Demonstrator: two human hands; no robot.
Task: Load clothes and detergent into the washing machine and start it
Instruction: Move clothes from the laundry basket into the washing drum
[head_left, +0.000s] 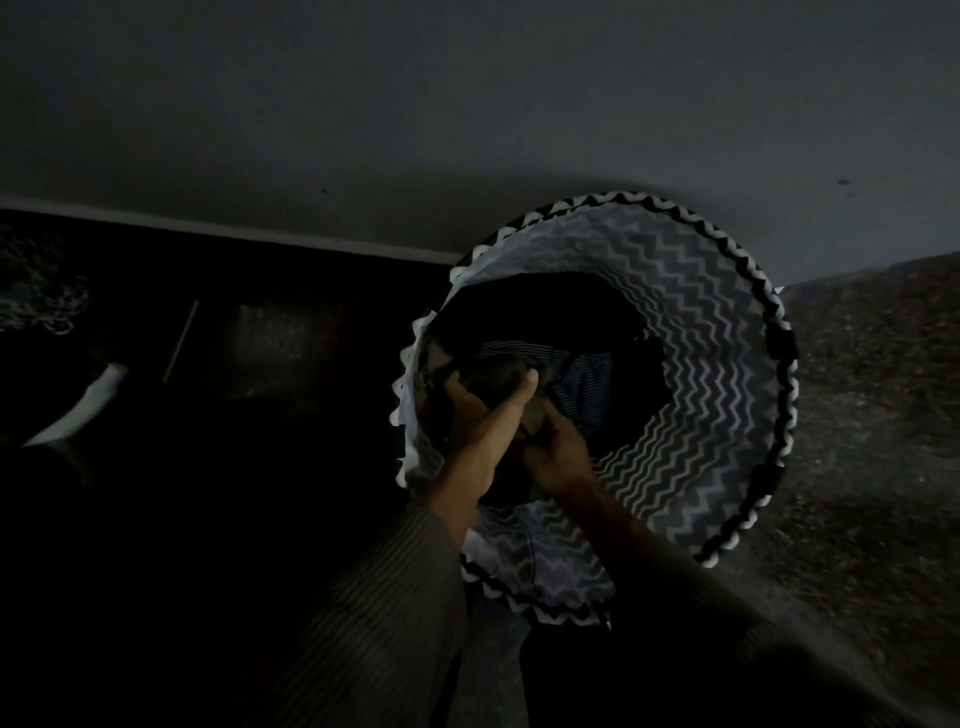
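A dark garment (491, 375) sits bunched at the left side of a laundry basket (701, 322), caught between both hands. The left hand (480, 415) reaches in over the basket's near-left rim and grips the garment, with fingers curled on its left and the thumb pressed up along its right. The right hand (556, 452) lies just near and right of it, touching the left hand, with its fingers curled round the lower part of the same bunch. Right of the hands, deeper in the basket, lies a blue striped cloth (584, 387), and further dark clothing fills the far part of the basket; in this dim light I cannot tell the pieces apart. The basket is round, lined with a grey and white zigzag pattern and edged in black and white. It stands on a speckled floor (883, 395) against a grey wall (467, 104). A striped sleeve (374, 597) covers the left forearm. Well to the left, on the dark floor, lie a thin rod (182, 340) and a white object (85, 402).
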